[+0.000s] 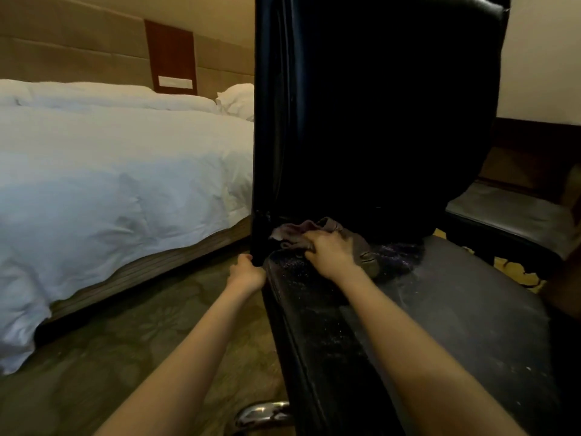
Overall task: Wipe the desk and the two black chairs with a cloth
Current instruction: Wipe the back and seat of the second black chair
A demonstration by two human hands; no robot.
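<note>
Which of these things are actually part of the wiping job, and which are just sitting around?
In the job: cloth, black chair, right hand holding the cloth, left hand gripping the chair's edge, likely the second chair.
Just there: bed, pillow, headboard, carpet.

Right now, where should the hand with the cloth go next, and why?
Probably pull the cloth toward you along the seat. The right hand grips it at the seat's back, the left hand grips the chair edge, and pale dust speckles the nearer seat.
</note>
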